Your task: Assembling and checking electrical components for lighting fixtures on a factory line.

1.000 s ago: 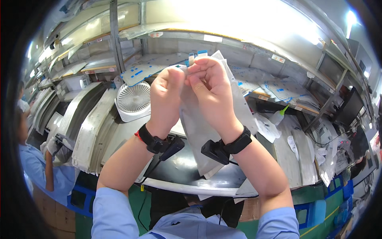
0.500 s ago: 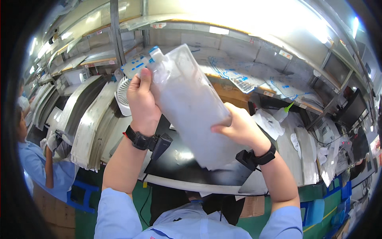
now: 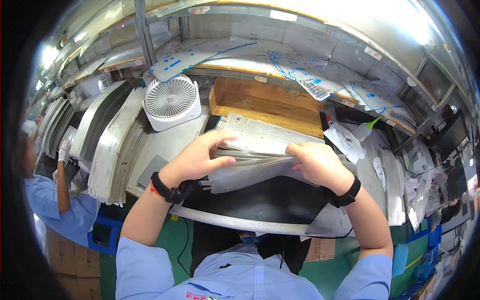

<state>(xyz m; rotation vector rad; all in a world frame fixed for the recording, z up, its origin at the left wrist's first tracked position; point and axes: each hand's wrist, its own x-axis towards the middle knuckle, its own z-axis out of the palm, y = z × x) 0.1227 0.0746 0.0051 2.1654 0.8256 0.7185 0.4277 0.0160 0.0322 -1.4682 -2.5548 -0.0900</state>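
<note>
At frame centre, dark work mat (image 3: 260, 205) spread on bench. Grey plastic bag (image 3: 250, 167) held flat above it, pinched at 9 o'clock by left hand (image 3: 197, 160), at 3 o'clock by right hand (image 3: 320, 165). White fan (image 3: 171, 102) seen at 11 o'clock.

Taking the desk fan (image 3: 171, 102) as landmark: a wooden tray (image 3: 265, 102) stands right of it, stacked panels (image 3: 112, 145) lie left, and the plastic bag (image 3: 260, 167) sits before it.
</note>
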